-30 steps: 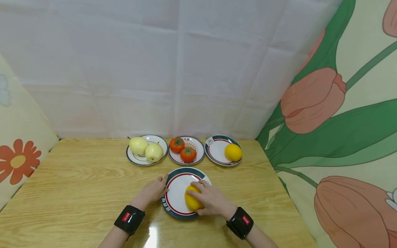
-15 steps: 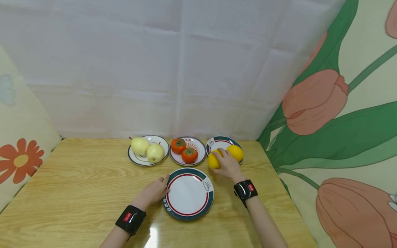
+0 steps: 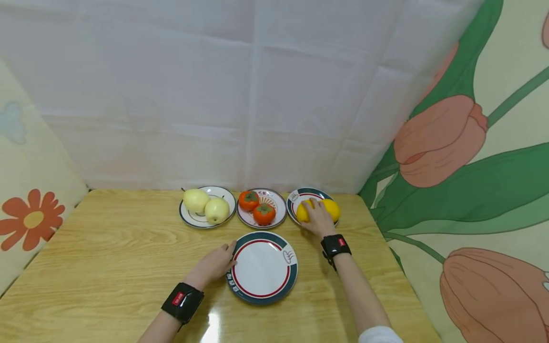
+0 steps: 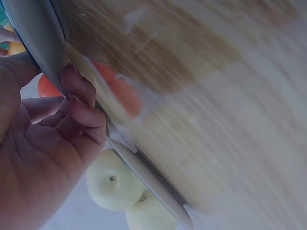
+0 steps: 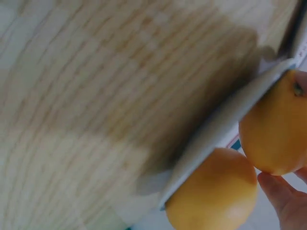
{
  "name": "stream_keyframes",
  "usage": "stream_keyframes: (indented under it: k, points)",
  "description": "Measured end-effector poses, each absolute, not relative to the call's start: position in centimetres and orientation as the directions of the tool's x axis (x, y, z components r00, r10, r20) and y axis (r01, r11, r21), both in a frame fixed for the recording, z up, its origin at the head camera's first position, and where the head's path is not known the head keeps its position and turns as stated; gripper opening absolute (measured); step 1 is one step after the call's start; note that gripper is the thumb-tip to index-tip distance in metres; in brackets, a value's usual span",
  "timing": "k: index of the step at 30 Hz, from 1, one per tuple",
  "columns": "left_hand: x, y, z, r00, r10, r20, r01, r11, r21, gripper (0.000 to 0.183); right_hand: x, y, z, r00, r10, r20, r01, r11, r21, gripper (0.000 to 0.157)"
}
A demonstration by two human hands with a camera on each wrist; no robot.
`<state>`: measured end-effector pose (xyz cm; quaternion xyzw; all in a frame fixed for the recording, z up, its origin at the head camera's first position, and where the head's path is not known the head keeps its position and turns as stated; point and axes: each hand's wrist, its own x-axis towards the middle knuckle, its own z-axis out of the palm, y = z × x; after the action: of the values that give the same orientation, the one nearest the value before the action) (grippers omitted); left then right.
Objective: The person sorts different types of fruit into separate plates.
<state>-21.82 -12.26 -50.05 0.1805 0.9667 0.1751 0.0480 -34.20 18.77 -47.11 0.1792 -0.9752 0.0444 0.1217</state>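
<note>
My left hand (image 3: 213, 264) pinches the left rim of a white plate (image 3: 260, 267) with a dark green border, thumb above and curled fingers beneath, as the left wrist view shows. At the back right, my right hand (image 3: 319, 220) holds an orange (image 3: 302, 213) over a smaller green-rimmed plate (image 3: 296, 195). Beside it on that plate lies a second orange (image 3: 332, 209). In the right wrist view the held orange (image 5: 276, 127) touches or nearly touches the other orange (image 5: 213, 194), just inside the plate's rim (image 5: 216, 129). Part of my right hand is out of that view.
Two pale pears (image 3: 206, 205) lie on a white plate (image 3: 229, 195) at the back left. Between the outer plates stands another plate (image 3: 280, 205) with two persimmons (image 3: 257, 208). A white cloth (image 3: 171, 95) hangs behind the wooden table (image 3: 120, 247).
My right hand has carried the orange from the large front plate to the back right plate, beside the other orange. The left hand has stayed at the front plate's rim.
</note>
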Motion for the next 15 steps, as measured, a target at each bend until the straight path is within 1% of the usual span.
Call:
stream_keyframes:
  k: [7,12,15]
  points:
    - [-21.88,-12.32,-50.06,-0.932,0.360,-0.028,0.329,0.878,0.349,0.056,-34.60,18.75,-47.30,-0.944,-0.269,0.190,-0.293,0.950,-0.110,0.067]
    - [-21.84,-12.35,-50.08,-0.933,0.358,-0.036,0.323,0.876,0.357,0.057,-34.64,18.60,-47.29,-0.957,-0.248,0.148,-0.269,0.951,-0.149,0.067]
    - [-21.78,-12.38,-50.16,-0.931,0.363,-0.032,0.329,0.874,0.357,0.056,-34.50,18.44,-47.31,-0.960,-0.241,0.145,-0.264,0.951,-0.160,0.067]
